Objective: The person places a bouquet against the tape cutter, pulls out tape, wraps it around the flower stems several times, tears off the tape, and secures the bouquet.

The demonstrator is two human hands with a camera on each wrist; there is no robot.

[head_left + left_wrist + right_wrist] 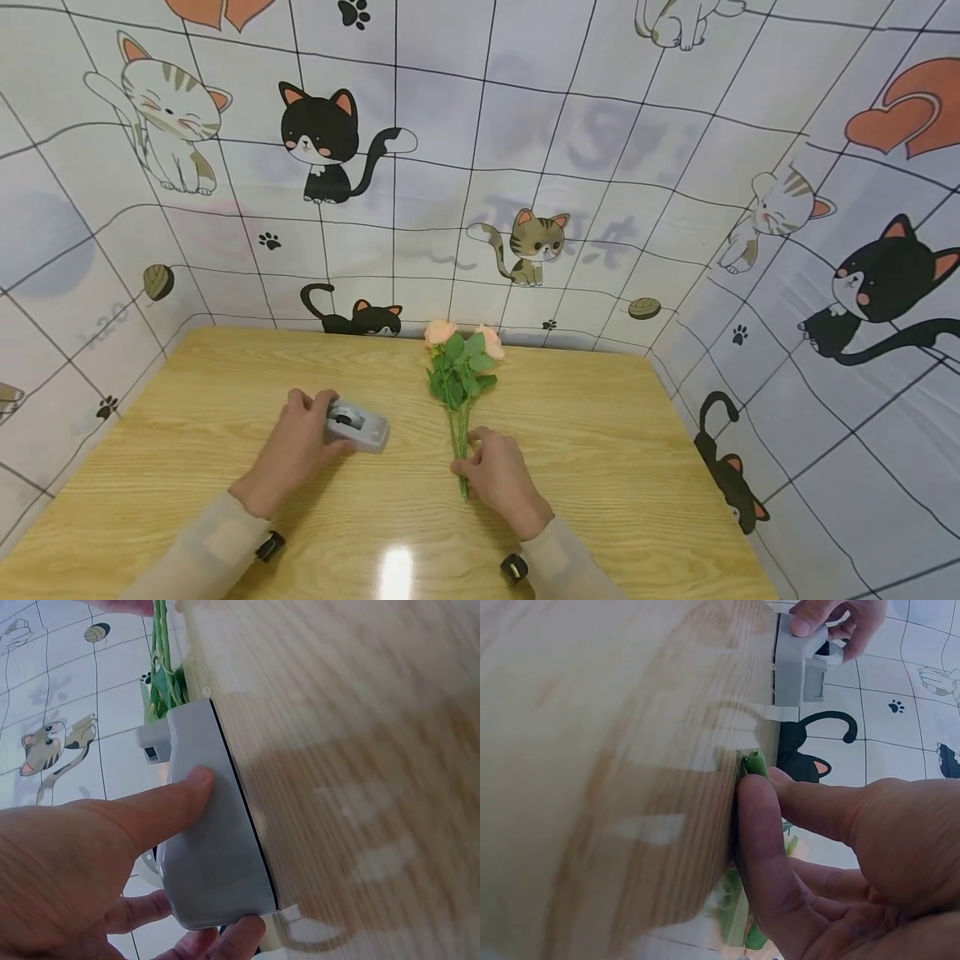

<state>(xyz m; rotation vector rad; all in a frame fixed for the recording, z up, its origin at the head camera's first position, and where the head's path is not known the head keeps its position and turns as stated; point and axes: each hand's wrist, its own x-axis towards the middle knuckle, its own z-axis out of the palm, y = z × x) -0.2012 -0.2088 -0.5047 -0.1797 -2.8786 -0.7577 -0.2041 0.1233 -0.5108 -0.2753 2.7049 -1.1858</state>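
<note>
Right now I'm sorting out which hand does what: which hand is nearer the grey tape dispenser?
Left. The left hand grips the grey tape dispenser, thumb on its side. The right hand is off to the dispenser's right, pressing the green flower stems onto the wooden table.

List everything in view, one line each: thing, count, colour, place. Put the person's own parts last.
tape dispenser: one, grey, on the table left of the flowers, under the left hand
flowers: one small bunch, peach blooms with green leaves and stems, lying mid-table, blooms toward the back wall
table: one, light wood grain, fills the lower part of the head view
wall covering: white grid with cartoon cats, hearts, paw prints, on three sides of the table
wrist devices: two, black, one on each sleeve cuff
sleeves: two, pale beige, lower edge
left hand: one, grips the tape dispenser
right hand: one, pinches the flower stems against the table
</note>
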